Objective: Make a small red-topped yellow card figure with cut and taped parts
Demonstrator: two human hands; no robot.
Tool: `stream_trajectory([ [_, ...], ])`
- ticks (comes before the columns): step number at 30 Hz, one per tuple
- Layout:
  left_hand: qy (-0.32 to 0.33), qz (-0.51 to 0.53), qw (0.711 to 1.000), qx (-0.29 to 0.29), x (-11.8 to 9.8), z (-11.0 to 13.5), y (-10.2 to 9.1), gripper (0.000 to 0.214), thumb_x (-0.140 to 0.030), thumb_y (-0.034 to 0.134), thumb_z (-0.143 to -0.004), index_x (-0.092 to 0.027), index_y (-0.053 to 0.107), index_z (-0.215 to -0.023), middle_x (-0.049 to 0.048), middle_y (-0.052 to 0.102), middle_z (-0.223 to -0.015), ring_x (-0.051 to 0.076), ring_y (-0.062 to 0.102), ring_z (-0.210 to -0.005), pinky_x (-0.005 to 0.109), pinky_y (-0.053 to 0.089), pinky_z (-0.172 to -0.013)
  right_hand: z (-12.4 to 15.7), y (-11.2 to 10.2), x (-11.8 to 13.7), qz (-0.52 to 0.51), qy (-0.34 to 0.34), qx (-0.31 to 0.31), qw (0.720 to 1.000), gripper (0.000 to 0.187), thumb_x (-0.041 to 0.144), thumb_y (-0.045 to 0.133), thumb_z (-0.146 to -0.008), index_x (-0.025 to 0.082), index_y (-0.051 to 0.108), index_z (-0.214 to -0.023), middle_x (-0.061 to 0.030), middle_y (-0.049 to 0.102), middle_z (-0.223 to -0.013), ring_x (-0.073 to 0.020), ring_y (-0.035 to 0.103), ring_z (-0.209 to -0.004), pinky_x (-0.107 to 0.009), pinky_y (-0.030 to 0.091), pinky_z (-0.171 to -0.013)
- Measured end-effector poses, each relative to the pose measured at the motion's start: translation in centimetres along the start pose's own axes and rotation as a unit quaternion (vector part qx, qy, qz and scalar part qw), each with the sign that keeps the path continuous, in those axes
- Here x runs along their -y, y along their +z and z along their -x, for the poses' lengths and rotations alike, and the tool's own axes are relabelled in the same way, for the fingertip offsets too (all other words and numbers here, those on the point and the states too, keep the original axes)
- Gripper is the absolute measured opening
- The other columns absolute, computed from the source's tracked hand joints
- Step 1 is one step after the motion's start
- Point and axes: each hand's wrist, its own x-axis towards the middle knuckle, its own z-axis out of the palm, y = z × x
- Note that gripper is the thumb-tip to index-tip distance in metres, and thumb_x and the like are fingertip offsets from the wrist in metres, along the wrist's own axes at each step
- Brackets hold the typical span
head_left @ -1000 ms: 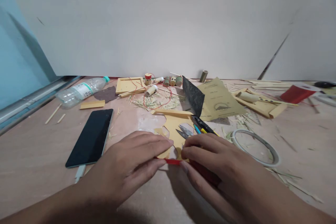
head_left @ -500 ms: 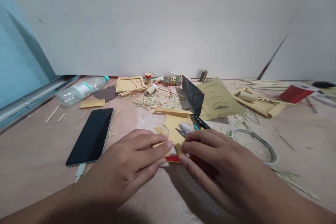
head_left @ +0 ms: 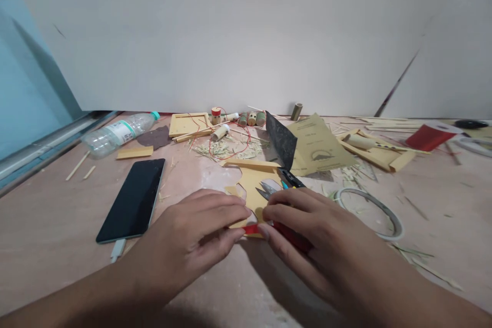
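My left hand (head_left: 209, 236) pinches the left end of a small red strip (head_left: 251, 229) with a yellow edge, low over the table. At its other end my right hand (head_left: 307, 233) has thumb and fingers closed on it. The strip's ends are hidden under my fingers. Just beyond lies a cut-out yellow card (head_left: 251, 187) with notched edges and a folded far rim. Scissors (head_left: 266, 190) rest on the card, blades pointing left, partly covered by my right hand. A dark red thing shows beneath my right palm, mostly hidden.
A phone (head_left: 132, 200) with a white cable lies left, below a plastic bottle (head_left: 123, 133). Sandpaper (head_left: 321, 146), a tape roll (head_left: 371, 212) and a red roll (head_left: 432, 136) are on the right. Shavings (head_left: 230, 148) and small bamboo pieces (head_left: 251, 119) lie behind.
My left fingers have drawn back slightly and bent more around the strip. The right thumb has shifted a little left. Both hands stay on the strip.
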Motion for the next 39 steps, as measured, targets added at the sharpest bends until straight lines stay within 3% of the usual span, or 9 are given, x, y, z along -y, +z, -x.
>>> stream_trajectory([
  [10,-0.02,0.027,0.999,0.042,-0.2,-0.5,-0.7,0.027,-0.012,0.064,-0.101,-0.026,0.071,-0.124,-0.0009,0.079,-0.124,0.016,0.071,-0.119,0.027,0.054,-0.106,-0.2,-0.2,0.2,0.006,0.005,0.0,1.0,0.023,0.02,0.06,-0.102,0.022,0.073,-0.083,-0.0086,0.072,-0.092,-0.0243,0.071,-0.085,-0.035,0.057,-0.077],
  [17,0.041,-0.068,0.996,0.035,0.4,0.4,-0.5,0.024,-0.015,0.061,-0.106,-0.026,0.07,-0.125,0.0014,0.071,-0.146,0.017,0.06,-0.142,0.03,0.045,-0.12,0.1,0.1,0.2,-0.019,0.022,0.022,0.999,0.023,0.022,0.058,-0.103,0.021,0.076,-0.088,-0.0092,0.071,-0.094,-0.0282,0.069,-0.088,-0.043,0.057,-0.079],
  [21,0.073,-0.084,0.994,0.018,0.9,1.0,-0.2,0.023,-0.016,0.062,-0.106,-0.025,0.07,-0.125,-0.0004,0.071,-0.146,0.017,0.057,-0.145,0.03,0.038,-0.125,0.0,0.1,0.1,-0.029,0.025,0.024,0.999,0.026,0.023,0.056,-0.103,0.022,0.077,-0.087,-0.009,0.071,-0.093,-0.0293,0.068,-0.088,-0.046,0.057,-0.08],
  [25,0.092,-0.075,0.993,0.001,0.7,1.1,0.0,0.026,-0.014,0.059,-0.107,-0.023,0.066,-0.13,-0.0002,0.073,-0.142,0.015,0.059,-0.141,0.027,0.034,-0.126,0.0,0.1,0.1,-0.024,0.014,0.011,1.0,0.026,0.022,0.055,-0.103,0.023,0.076,-0.087,-0.0082,0.071,-0.092,-0.0278,0.068,-0.085,-0.045,0.057,-0.078],
  [30,0.044,-0.05,0.998,-0.002,0.4,0.7,0.0,0.021,-0.016,0.061,-0.106,-0.024,0.064,-0.126,-0.0018,0.076,-0.132,0.011,0.064,-0.131,0.02,0.038,-0.119,0.2,0.3,0.0,-0.023,0.007,0.0,1.0,0.027,0.024,0.055,-0.104,0.023,0.074,-0.085,-0.0084,0.071,-0.094,-0.0282,0.068,-0.087,-0.046,0.056,-0.079],
  [35,0.06,-0.051,0.997,0.013,0.7,0.9,-0.1,0.02,-0.013,0.063,-0.105,-0.025,0.064,-0.121,-0.0019,0.074,-0.137,0.013,0.063,-0.134,0.024,0.033,-0.124,0.2,0.1,0.1,-0.026,0.01,0.002,1.0,0.026,0.024,0.055,-0.103,0.023,0.076,-0.087,-0.0085,0.071,-0.093,-0.0284,0.068,-0.087,-0.046,0.056,-0.078],
  [39,0.062,-0.031,0.997,0.016,0.6,0.8,-0.2,0.018,-0.011,0.063,-0.102,-0.025,0.066,-0.114,-0.0011,0.075,-0.135,0.015,0.064,-0.133,0.027,0.037,-0.122,0.0,0.0,0.1,-0.028,0.019,0.01,0.999,0.027,0.026,0.055,-0.104,0.022,0.076,-0.087,-0.0087,0.072,-0.093,-0.0289,0.068,-0.087,-0.047,0.056,-0.079],
])
